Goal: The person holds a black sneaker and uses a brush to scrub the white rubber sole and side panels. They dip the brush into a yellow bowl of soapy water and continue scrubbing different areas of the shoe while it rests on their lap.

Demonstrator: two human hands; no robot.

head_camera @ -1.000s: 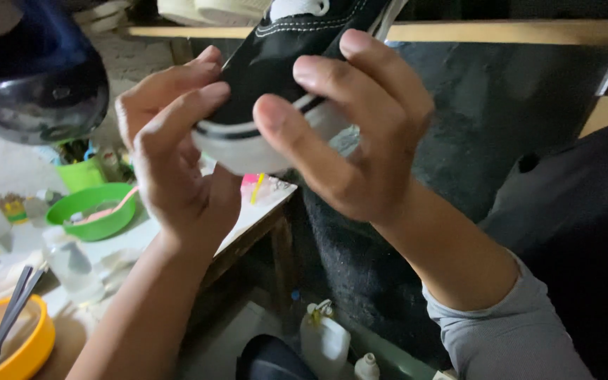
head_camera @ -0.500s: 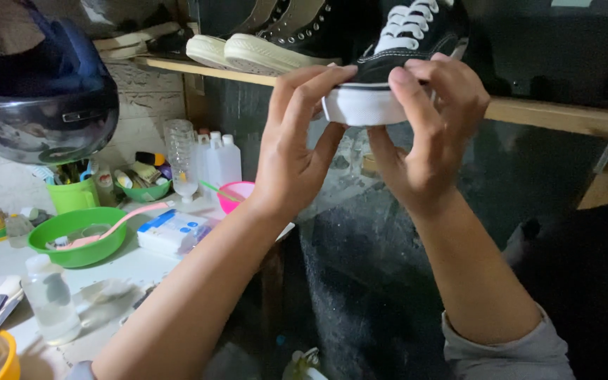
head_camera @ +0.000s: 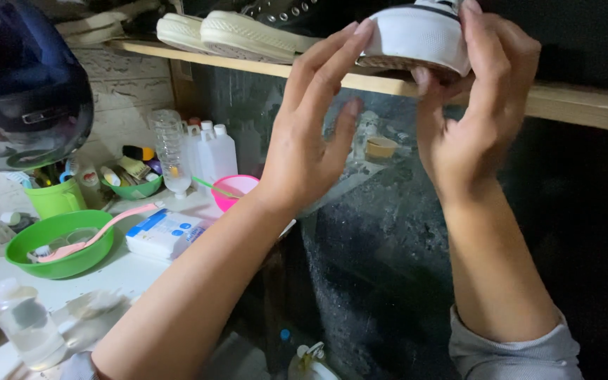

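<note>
Hands [head_camera: 388, 134] on white-toed shoe [head_camera: 416, 35], wooden shelf [head_camera: 571, 105] — other soles [head_camera: 248, 35] beside
</note>
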